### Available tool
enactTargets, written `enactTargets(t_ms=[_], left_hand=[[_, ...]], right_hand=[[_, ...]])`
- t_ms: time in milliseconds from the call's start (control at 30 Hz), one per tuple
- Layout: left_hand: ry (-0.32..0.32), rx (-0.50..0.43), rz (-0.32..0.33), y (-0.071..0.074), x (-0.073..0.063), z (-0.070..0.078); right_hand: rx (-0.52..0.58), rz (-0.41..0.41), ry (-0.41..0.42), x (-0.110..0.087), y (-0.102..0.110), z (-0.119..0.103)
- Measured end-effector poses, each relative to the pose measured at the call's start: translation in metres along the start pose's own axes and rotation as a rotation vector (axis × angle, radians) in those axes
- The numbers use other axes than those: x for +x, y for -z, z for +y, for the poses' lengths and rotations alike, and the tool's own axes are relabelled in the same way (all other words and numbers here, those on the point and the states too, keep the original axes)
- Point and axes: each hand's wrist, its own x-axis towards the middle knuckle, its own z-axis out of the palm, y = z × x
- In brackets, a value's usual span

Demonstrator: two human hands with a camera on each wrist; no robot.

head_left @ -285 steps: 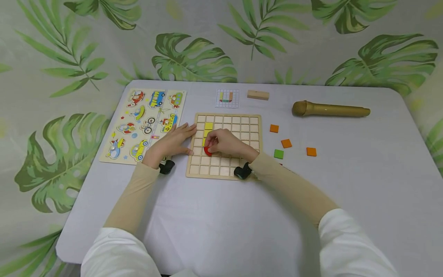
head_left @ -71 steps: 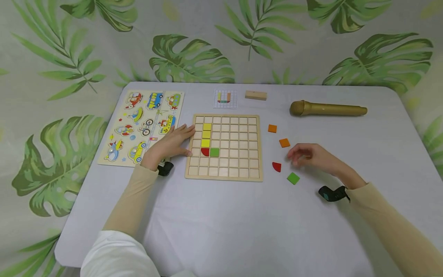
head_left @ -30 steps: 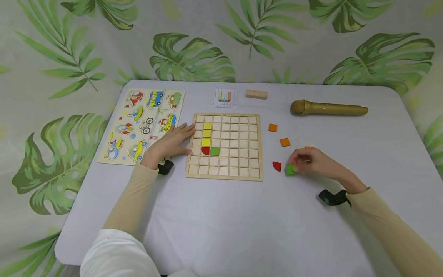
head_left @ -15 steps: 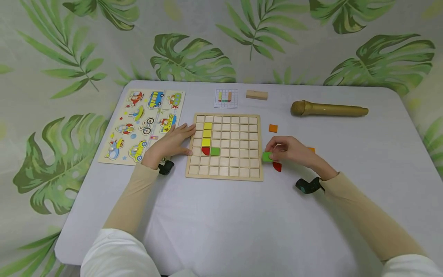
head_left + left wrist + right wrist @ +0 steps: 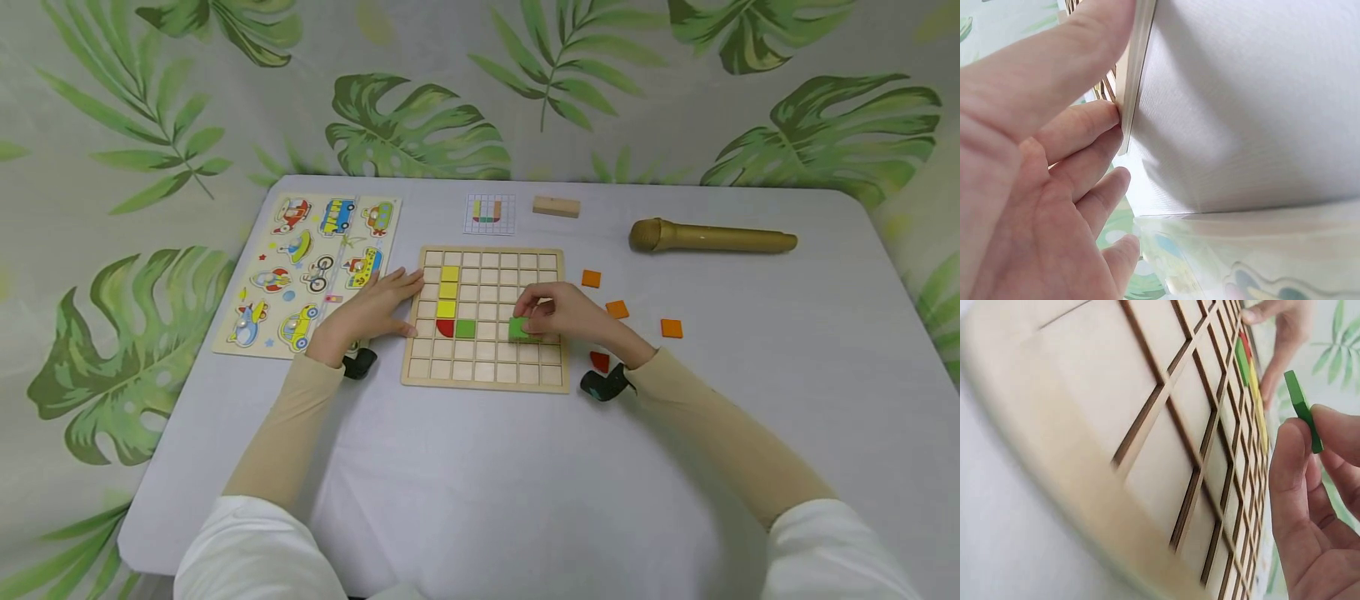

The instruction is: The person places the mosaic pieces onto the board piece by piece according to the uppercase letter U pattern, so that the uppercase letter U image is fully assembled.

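My right hand (image 5: 558, 310) pinches a green square tile (image 5: 1300, 409) between thumb and fingers, over the right half of the wooden grid board (image 5: 487, 373). In the right wrist view the tile is held up on edge, apart from the board. My left hand (image 5: 371, 312) has its fingers spread, with fingertips and thumb at the board's left edge. Set in the board are a column of yellow tiles (image 5: 448, 290), a red quarter-circle tile (image 5: 446, 328) below them and a green tile (image 5: 465, 329) beside the red one.
Right of the board lie orange tiles (image 5: 671, 328) and a red quarter-circle tile (image 5: 599, 361). Behind it are a pattern card (image 5: 490, 214) and a wooden block (image 5: 557, 207). A gold microphone (image 5: 712, 237) lies at the back right. At left is a vehicle puzzle board (image 5: 255, 340).
Earlier my right hand was pressing the red tile into the board; later it took the second green tile from the table and carried it left over the board. The left hand stays put.
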Motion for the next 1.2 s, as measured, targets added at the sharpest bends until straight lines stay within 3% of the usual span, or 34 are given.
enactTargets(t_ms=[233,500,833,1200], left_hand=[[-0.006,-0.006,0.003,-0.001,0.000,-0.001],[-0.005,-0.009,0.003,-0.002,0.000,-0.002],[-0.003,-0.014,0.000,-0.001,-0.001,-0.002],[-0.016,-0.017,0.009,-0.001,-0.001,-0.002]], right_hand=[[-0.074,0.005,0.005,0.022,-0.021,-0.007],[-0.227,0.028,0.015,0.032,-0.038,-0.013],[-0.370,0.031,-0.001,0.037,-0.044,-0.021],[-0.451,0.005,-0.009,0.038,-0.045,-0.024]])
